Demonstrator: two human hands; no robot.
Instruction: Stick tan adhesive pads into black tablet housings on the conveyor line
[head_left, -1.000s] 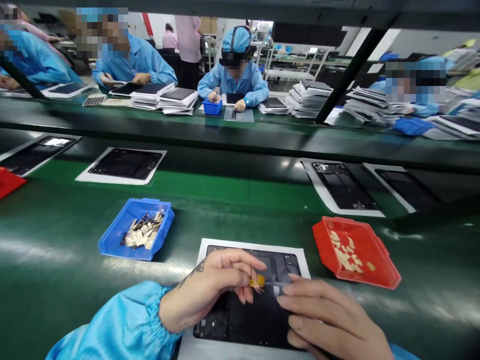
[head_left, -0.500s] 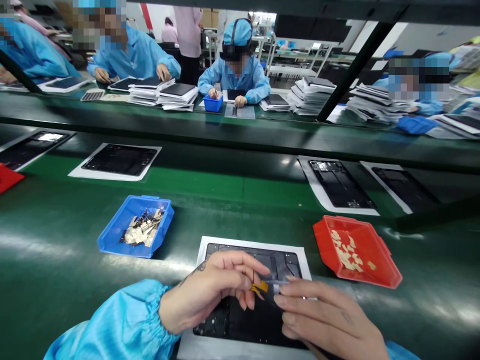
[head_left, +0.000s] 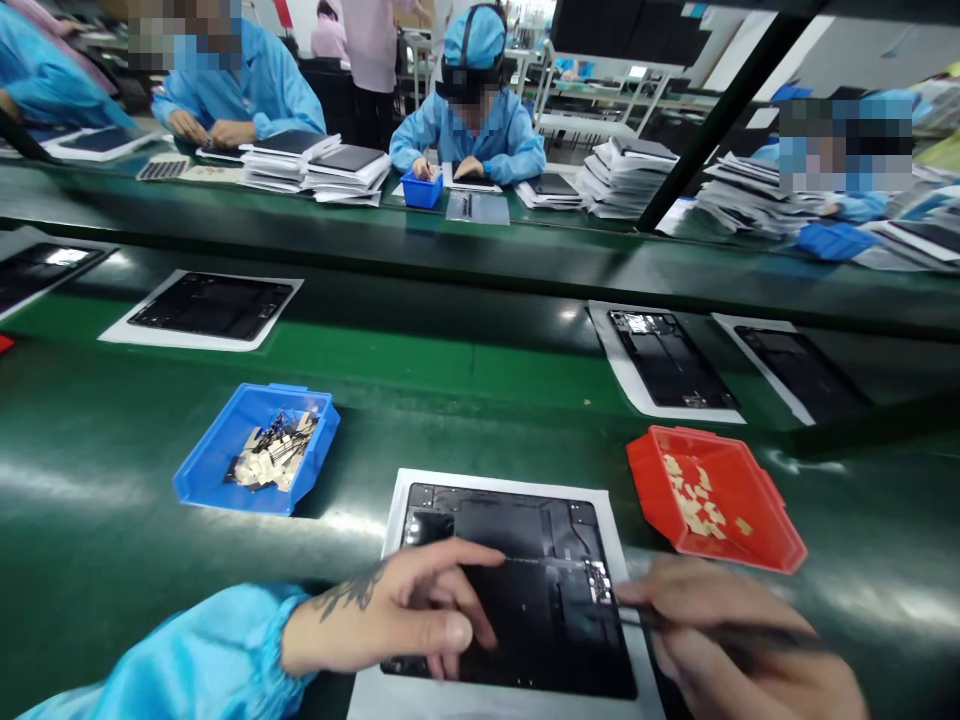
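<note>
A black tablet housing (head_left: 525, 620) lies on a white sheet (head_left: 622, 700) in front of me. My left hand (head_left: 409, 610) is over its left part, fingers apart, index finger stretched along a thin dark strip that crosses the housing. Nothing shows in that hand. My right hand (head_left: 735, 640), blurred by motion, is closed around a slim dark tool like tweezers (head_left: 637, 618). The tool's tip points left over the housing's right edge, just below a small board with bright contacts (head_left: 598, 582).
A blue bin (head_left: 255, 450) with pale and dark pieces stands to the left, a red bin (head_left: 720, 500) with pale pieces to the right. More housings on sheets (head_left: 214, 305) (head_left: 667, 360) lie farther back. Several people in blue work beyond the ledge.
My hands have moved apart, and the yellow piece between them is no longer visible. My left fingers have spread over the housing. The right hand has shifted right and now shows the dark tool.
</note>
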